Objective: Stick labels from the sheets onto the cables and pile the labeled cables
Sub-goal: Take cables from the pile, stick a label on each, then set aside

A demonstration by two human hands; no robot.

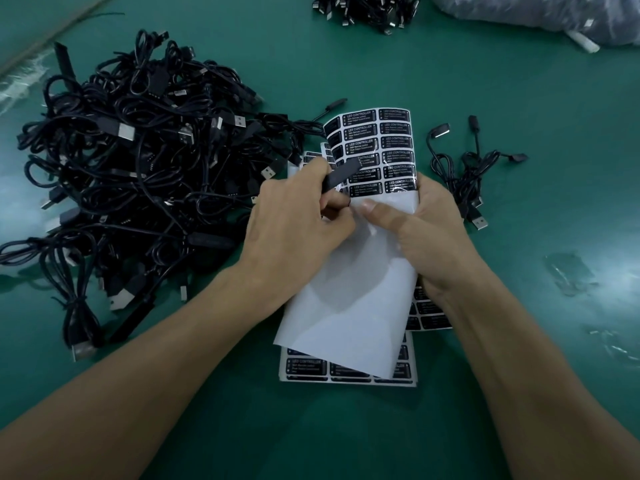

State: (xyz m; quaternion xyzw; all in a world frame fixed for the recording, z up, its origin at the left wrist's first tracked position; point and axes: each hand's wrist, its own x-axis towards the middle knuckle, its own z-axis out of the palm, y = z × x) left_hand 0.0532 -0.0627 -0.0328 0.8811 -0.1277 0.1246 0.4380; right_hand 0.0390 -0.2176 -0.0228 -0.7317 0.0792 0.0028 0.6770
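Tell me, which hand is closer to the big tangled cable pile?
Left. The left hand, pinching a cable's controller, sits beside the pile; the right hand, gripping the label sheet, is farther right.

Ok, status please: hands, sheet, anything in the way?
Left hand grips a controller, fingertips at the sheet. Right hand holds the sheet, thumb on top. Nothing in the way.

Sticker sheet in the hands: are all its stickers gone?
No: the sticker sheet has rows of black labels on its top part, and only the lower part is bare white.
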